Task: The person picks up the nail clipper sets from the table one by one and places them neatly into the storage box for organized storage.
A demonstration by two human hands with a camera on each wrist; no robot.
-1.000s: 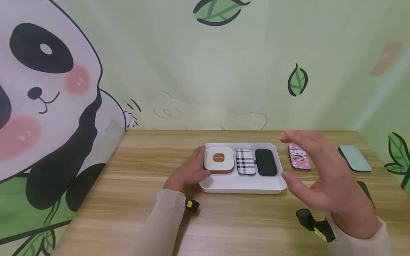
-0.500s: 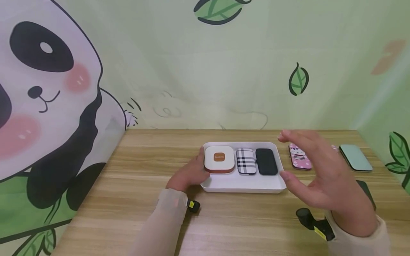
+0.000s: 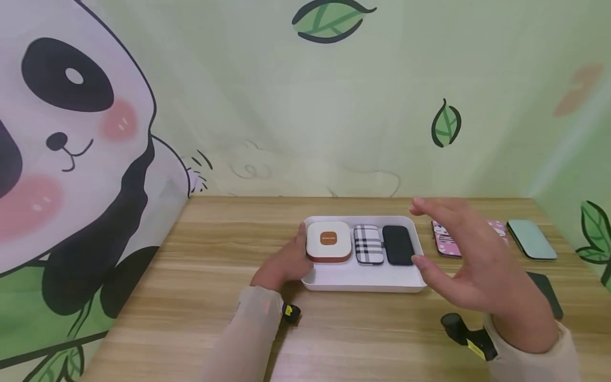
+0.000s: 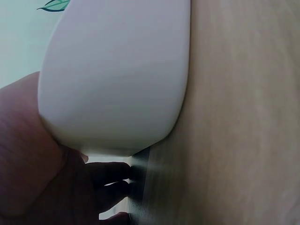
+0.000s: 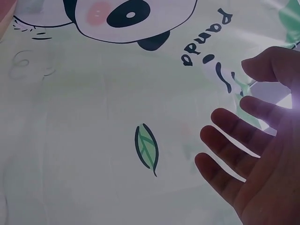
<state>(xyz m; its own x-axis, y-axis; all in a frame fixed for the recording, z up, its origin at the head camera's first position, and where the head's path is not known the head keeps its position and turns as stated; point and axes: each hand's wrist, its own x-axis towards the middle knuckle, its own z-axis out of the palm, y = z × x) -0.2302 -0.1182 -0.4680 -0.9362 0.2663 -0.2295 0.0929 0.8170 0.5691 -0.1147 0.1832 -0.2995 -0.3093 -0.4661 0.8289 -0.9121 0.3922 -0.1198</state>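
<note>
A shallow white tray (image 3: 363,281) stands on the wooden table. Its left end is gripped by my left hand (image 3: 285,262); in the left wrist view, fingers (image 4: 110,194) bend past the end of the tray wall (image 4: 117,79). Lying in the tray are a rounded white-and-brown box (image 3: 329,252) with an orange-brown label, a black-and-white plaid case (image 3: 368,245) and a black case (image 3: 398,245). My right hand (image 3: 491,270) hovers by the tray's right end, thumb and fingers spread, holding nothing. The right wrist view shows its fingers (image 5: 239,140) apart.
To the right, partly behind my right hand, lies a pink patterned thing (image 3: 444,242). A mint-green rounded case (image 3: 532,240) is farther right. A dark flat case (image 3: 546,293) is partly covered by my right hand. A printed green cloth (image 3: 305,116) backs the table (image 3: 205,233).
My right hand has shifted slightly left, showing more of the pink and dark things beside it. My left hand stays at the tray's left end. The head view has shifted a little.
</note>
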